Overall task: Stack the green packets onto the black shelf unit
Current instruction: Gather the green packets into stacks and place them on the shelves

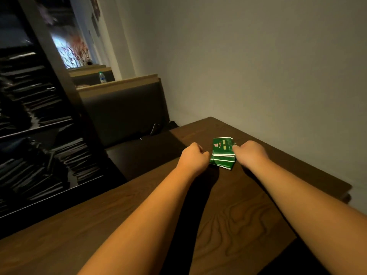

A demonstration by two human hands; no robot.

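Observation:
A small stack of green packets [222, 153] with white edges lies on the dark wooden table [228, 215], near the wall. My left hand [193, 157] grips the stack's left side with curled fingers. My right hand [250, 153] grips its right side the same way. The stack sits between both hands, slightly fanned at the near end. The black shelf unit [39, 116] stands at the far left, its shelves filled with dark flat stacks.
A dark padded booth bench [127, 116] with a wooden top stands behind the table. A plastic water bottle [102, 77] sits further back. A grey wall [258, 66] runs along the table's right side.

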